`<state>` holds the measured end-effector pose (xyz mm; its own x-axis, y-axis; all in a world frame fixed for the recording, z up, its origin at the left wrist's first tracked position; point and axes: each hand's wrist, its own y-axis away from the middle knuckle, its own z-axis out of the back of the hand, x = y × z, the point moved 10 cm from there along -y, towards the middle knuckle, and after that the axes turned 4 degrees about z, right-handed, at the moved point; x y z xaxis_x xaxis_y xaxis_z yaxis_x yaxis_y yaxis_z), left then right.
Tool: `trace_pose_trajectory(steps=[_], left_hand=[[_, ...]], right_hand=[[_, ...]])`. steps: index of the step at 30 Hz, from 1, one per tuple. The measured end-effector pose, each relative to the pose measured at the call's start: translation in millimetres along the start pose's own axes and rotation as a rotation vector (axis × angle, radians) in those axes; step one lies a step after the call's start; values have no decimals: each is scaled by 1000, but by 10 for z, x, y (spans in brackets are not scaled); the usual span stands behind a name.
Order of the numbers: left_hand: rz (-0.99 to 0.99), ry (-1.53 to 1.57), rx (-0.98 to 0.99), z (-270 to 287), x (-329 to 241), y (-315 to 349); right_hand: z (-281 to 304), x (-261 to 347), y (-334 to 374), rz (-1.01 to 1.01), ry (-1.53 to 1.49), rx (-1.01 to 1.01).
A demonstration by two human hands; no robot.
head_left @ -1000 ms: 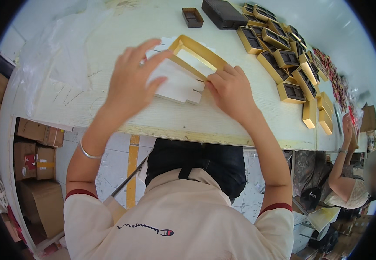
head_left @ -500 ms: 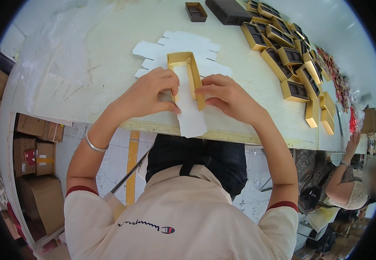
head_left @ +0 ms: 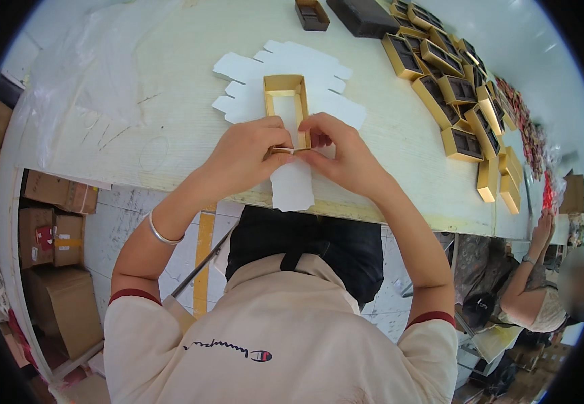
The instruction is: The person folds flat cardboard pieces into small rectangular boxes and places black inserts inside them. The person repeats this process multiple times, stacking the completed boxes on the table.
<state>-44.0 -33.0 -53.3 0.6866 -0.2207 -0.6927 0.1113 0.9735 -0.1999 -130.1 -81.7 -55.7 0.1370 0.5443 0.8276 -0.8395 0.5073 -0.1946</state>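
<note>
A narrow gold cardboard box (head_left: 284, 83) stands partly folded in front of me, its far end and long sides upright. Its white flap (head_left: 293, 188) stretches from the near end toward the table's front edge. My left hand (head_left: 250, 149) pinches the near left corner, thumb against the folded-in end tab. Opposite it, my right hand (head_left: 341, 151) grips the near right corner between thumb and fingers. Between the two thumbs the end tabs meet. Beneath and behind the box lie flat white cardboard blanks (head_left: 245, 70) with notched edges.
Several gold boxes with dark inserts (head_left: 443, 87) crowd the table's right side. A dark brown tray (head_left: 313, 16) and a dark block (head_left: 362, 17) sit at the back. Clear plastic film (head_left: 86, 74) lies at left. Cartons (head_left: 63, 310) fill a shelf below; another person (head_left: 534, 296) works at far right.
My hands have come together at the box's near end. The end tabs, spread before, are now folded inward across it. The blanks show slightly farther right.
</note>
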Motion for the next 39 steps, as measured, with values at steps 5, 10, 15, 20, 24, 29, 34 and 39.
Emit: trace_pose_trajectory(steps=[5,10,15,20,24,29,34,39], left_hand=[[131,78,5,77,123,34],[79,6,42,85,79,-18],[239,491,216,26,280,-11],[220,345,109,64,222,-23],[96,386,-86,103,192,10],[-20,268,-216,127,149,85],[-36,26,-240,60,30,116],[-1,-39,-80,154,17,-50]], right_hand=[[32,477,307,280,480,-22],[-248,565,377,469,641,-19],[13,205,140,271,175,-212],[47,-74,-26,34,-265,-322],[34,185,35,288,87,-377],[-126,471,125,460,602,-325],[-198,370,51,461,736,-195],[-205,150,-190,225,495,95]])
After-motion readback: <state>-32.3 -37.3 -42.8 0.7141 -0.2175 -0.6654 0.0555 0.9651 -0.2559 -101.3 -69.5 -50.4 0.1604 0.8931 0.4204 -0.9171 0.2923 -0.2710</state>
